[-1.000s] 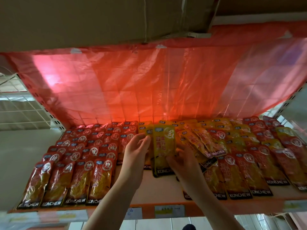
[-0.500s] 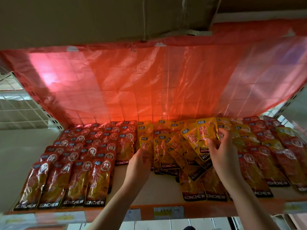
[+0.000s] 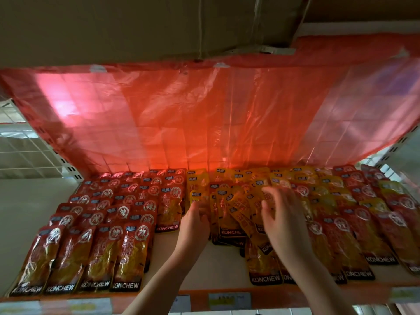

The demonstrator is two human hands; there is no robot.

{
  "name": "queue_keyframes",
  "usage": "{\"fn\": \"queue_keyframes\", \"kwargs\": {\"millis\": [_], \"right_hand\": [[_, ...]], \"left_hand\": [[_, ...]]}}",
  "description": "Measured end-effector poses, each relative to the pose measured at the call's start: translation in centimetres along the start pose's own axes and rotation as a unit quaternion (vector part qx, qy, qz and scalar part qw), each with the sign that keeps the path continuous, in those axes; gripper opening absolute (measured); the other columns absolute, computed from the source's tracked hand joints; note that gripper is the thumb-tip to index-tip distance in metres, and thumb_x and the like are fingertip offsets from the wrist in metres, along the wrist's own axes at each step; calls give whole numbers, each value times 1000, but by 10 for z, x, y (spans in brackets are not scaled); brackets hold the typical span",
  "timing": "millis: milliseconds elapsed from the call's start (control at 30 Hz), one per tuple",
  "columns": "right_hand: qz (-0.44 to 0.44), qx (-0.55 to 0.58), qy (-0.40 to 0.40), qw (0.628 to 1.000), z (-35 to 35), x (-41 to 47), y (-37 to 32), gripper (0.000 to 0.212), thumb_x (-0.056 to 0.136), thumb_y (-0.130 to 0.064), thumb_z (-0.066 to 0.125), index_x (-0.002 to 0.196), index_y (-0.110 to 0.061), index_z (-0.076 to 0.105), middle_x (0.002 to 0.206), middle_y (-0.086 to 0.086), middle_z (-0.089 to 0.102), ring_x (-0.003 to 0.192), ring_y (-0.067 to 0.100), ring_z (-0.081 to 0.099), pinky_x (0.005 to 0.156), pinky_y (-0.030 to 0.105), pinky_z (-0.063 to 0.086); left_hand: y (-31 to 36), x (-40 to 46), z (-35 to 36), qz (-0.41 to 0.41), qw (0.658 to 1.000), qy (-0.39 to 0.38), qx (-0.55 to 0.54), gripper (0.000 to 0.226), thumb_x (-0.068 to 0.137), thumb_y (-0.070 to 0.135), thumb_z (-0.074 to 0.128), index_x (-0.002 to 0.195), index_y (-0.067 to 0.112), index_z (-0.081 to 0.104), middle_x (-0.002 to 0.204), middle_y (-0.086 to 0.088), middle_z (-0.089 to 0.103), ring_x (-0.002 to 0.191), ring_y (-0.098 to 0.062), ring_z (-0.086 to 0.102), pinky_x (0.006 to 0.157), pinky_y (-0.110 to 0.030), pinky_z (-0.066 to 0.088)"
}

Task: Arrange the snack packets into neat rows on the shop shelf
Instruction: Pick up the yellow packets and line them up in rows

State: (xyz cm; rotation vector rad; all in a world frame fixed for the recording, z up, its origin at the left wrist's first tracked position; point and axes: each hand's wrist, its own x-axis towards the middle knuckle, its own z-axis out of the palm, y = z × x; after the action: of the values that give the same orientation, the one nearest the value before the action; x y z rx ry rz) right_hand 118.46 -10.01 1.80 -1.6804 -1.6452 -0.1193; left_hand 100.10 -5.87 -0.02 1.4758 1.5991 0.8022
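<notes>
Red snack packets (image 3: 97,226) lie in neat overlapping rows on the left of the shelf (image 3: 218,264). Yellow packets (image 3: 234,208) sit in a loose, fanned pile in the middle. My left hand (image 3: 195,226) rests at the pile's left edge, fingers touching a yellow packet. My right hand (image 3: 281,214) hovers over the pile with fingers spread and blurred, holding nothing that I can see. More red and yellow packets (image 3: 354,226) lie mixed in rows on the right.
A translucent red plastic sheet (image 3: 204,119) hangs behind the shelf. Cardboard (image 3: 136,26) covers the space overhead. Price labels (image 3: 229,301) line the orange front rail. A wire grid panel (image 3: 25,151) stands to the left.
My right hand has come down and left from the raised yellow packets to over the middle pile. My left hand stays at the pile's left edge. The packets look more fanned.
</notes>
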Motion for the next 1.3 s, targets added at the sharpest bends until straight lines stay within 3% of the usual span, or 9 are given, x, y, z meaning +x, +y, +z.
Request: {"fn": "queue_keyframes", "kwargs": {"millis": [133, 300, 433, 500, 633, 800, 933, 1100, 1300], "right_hand": [[-87, 24, -89, 992, 25, -16, -29, 29, 80, -18, 61, 108, -12, 60, 108, 0, 58, 102, 17, 57, 89, 29, 50], [-113, -83, -156, 978, 50, -28, -36, 47, 77, -49, 45, 109, -19, 61, 112, 2, 60, 101, 21, 61, 78, 34, 56], [-124, -122, -185, 967, 53, -31, -30, 69, 61, -67, 59, 113, -21, 59, 117, 1, 59, 106, 22, 59, 82, 35, 54], [-128, -124, -176, 968, 52, -32, -29, 70, 58, -64, 68, 112, -20, 59, 118, 2, 59, 107, 23, 60, 83, 36, 52], [-122, -91, -136, 979, 52, -35, -28, 48, 77, -48, 46, 111, -18, 60, 119, 4, 59, 108, 23, 59, 85, 36, 52], [-96, -24, -106, 989, 53, -40, -28, 37, 84, -33, 44, 109, -14, 63, 116, 4, 60, 108, 21, 58, 86, 36, 54], [-81, -2, -94, 992, 54, -43, -29, 34, 85, -28, 45, 107, -12, 64, 115, 3, 60, 107, 19, 58, 87, 35, 53], [-45, 20, -49, 998, 56, -48, -30, 33, 88, -26, 43, 105, -9, 66, 110, 3, 62, 103, 19, 60, 84, 33, 54], [-35, 13, -39, 999, 54, -49, -32, 31, 88, -26, 43, 101, -9, 65, 103, 2, 63, 93, 16, 62, 77, 29, 55]], "left_hand": [[1, 15, -5, -37, 998, -8, -44, 26, 93, 1, 47, 116, 9, 57, 89, 2, 65, 72, -11, 66, 57, -24, 56], [8, 21, -6, -29, 998, -10, -51, 18, 87, 4, 58, 100, 12, 68, 80, 3, 68, 64, -10, 66, 54, -22, 55], [8, 26, -4, -28, 998, -35, -36, 17, 88, 9, 58, 89, 18, 73, 72, 2, 69, 55, -9, 63, 45, -20, 49], [8, 27, -3, -32, 998, -42, -29, 14, 88, 14, 60, 86, 15, 74, 72, -1, 70, 55, -12, 63, 45, -22, 49], [8, 31, -1, -39, 998, -38, -8, 12, 87, 18, 62, 86, 11, 71, 72, -2, 69, 59, -14, 64, 49, -23, 52], [14, 34, 2, -34, 999, -41, 1, 10, 90, 19, 58, 94, 15, 65, 78, 2, 66, 63, -13, 64, 46, -20, 49], [14, 39, 5, -49, 997, -56, 18, 16, 89, 22, 58, 98, 11, 65, 80, -3, 68, 59, -13, 62, 40, -17, 43], [11, 38, 2, -55, 998, -29, 20, 12, 87, 21, 61, 87, 10, 66, 79, -2, 67, 62, -11, 59, 50, -21, 46], [11, 25, -14, -26, 996, 0, -81, 14, 86, 22, 65, 79, 10, 64, 71, -8, 66, 57, -20, 56, 52, -30, 43]]}}
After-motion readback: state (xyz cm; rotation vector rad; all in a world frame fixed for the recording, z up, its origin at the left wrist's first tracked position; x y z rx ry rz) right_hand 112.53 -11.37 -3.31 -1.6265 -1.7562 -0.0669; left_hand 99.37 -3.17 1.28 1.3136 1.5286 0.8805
